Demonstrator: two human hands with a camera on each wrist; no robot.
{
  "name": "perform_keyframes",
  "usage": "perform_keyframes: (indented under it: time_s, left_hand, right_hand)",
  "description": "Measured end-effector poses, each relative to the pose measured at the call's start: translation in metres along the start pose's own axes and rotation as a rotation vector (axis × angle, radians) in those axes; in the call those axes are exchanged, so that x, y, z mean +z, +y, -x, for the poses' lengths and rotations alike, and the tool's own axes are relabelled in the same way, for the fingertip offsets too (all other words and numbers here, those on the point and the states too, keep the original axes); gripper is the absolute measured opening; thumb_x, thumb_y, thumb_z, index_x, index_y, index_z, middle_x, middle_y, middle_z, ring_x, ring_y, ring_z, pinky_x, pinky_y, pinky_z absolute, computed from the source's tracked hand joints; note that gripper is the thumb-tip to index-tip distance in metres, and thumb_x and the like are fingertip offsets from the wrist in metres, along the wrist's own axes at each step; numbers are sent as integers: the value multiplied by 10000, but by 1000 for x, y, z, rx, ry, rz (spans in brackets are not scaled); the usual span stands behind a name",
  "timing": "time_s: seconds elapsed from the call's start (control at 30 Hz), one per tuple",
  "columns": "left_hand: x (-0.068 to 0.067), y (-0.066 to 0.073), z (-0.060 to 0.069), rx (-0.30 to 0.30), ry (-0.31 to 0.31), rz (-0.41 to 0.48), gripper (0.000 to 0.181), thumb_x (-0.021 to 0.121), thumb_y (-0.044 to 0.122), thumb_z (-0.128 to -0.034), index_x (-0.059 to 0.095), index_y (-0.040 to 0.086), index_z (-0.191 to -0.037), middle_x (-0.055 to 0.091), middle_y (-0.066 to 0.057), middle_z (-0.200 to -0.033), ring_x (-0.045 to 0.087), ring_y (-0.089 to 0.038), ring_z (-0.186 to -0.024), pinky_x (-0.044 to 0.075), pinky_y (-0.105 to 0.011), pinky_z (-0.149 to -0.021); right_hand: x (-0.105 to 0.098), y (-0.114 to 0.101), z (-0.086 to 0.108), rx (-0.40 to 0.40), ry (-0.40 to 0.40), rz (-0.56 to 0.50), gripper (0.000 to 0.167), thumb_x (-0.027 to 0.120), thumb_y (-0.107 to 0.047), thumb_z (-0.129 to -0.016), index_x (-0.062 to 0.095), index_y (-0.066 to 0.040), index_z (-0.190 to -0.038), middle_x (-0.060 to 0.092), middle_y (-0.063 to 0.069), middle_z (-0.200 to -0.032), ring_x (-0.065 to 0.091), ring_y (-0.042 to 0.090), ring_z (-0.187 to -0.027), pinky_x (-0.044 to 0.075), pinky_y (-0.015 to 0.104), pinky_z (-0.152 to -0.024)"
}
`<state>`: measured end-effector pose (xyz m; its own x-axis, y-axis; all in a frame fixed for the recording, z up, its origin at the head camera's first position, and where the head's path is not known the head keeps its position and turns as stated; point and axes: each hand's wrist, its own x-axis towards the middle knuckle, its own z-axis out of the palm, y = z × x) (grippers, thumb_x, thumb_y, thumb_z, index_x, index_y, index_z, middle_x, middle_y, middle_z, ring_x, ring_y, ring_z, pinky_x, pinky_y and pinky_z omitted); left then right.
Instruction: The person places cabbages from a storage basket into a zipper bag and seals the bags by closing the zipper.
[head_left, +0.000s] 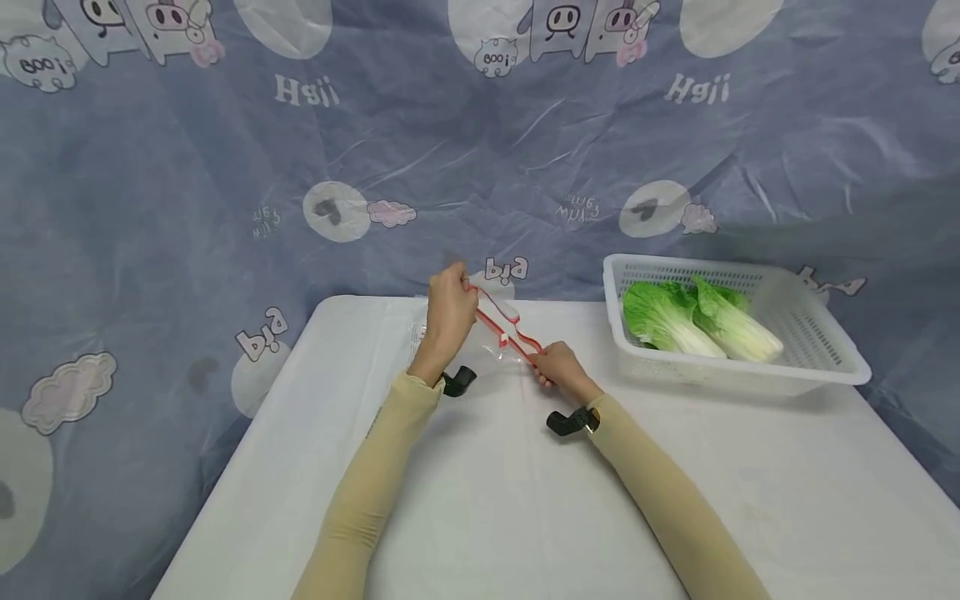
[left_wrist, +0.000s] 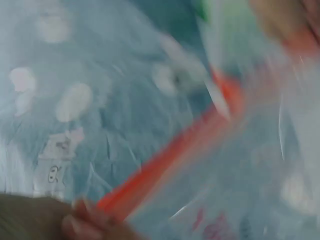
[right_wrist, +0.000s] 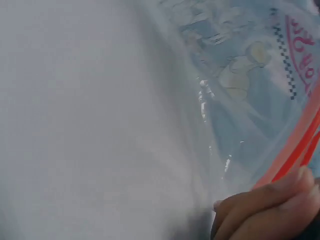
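Between the two hands stretches a clear zip bag [head_left: 489, 340] with a red zip strip along its mouth. The left hand [head_left: 451, 310] pinches one end of the red strip, higher up and to the left. At the lower right end, the right hand [head_left: 558, 365] grips the other corner of the strip. Two red edges stand apart in the head view, so the mouth gapes. A slider sits on the strip [left_wrist: 227, 97] in the blurred left wrist view. Printed marks show on the clear film [right_wrist: 240, 100] in the right wrist view.
To the right, a white plastic basket [head_left: 817, 367] holds leafy cabbage [head_left: 667, 321] pieces. The white table [head_left: 480, 500] spreads beneath both forearms. A blue-grey patterned cloth [head_left: 450, 142] hangs behind the table's far edge.
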<state>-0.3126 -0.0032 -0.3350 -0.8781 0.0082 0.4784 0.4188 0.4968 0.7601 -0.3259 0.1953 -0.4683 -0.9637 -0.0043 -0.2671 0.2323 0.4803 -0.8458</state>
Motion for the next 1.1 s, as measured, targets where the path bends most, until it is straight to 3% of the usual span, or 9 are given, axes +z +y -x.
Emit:
perform_keyframes:
  time_s: [0.07,0.2,0.43,0.7,0.93,1.1]
  left_hand:
    - [-7,-1,2,-52,-86,-5,288,477,-112,-840,368,82,-657,392,-24,-517,582,-156,-370,470,-252,-366]
    - [-4,3,5,-134,-217,19,216,573,-55,-862,427,40,-732,532,-107,-583,576,-162,-367,504,-277,-392]
    - [8,6,6,-154,-340,45,164,646,24,-858,499,29,-784,556,-84,-620,612,-190,-425,536,-296,-441]
    - [11,-7,4,-199,-392,101,115,636,48,-872,541,26,-810,585,-89,-599,625,-179,-455,573,-370,-513]
    - [13,-7,3,-209,-434,110,130,658,60,-882,556,13,-816,607,-105,-617,640,-203,-473,573,-359,-513]
    - [13,-7,3,-229,-448,95,136,667,64,-881,560,6,-820,606,-105,-624,634,-208,-464,575,-369,-524]
  right_hand:
    - [3,4,-3,-5,-4,12,230,539,-173,-963,593,2,-825,534,-10,-554,443,43,-402,383,177,-391]
    - [4,8,-3,-28,35,15,282,585,-230,-946,593,-23,-754,520,-8,-527,437,63,-387,383,193,-381]
    - [4,8,-1,-48,41,6,400,630,-363,-927,563,-73,-659,485,-30,-498,421,71,-387,368,203,-391]
    - [7,6,1,-91,37,102,426,587,-435,-943,573,-76,-714,489,-22,-515,445,84,-398,387,210,-416]
    - [5,6,2,-75,44,133,486,570,-495,-933,573,-64,-710,477,-13,-488,442,101,-397,362,225,-412]
    - [-4,-5,15,-36,-22,146,600,550,-594,-903,652,-6,-846,567,28,-533,566,132,-428,504,285,-459]
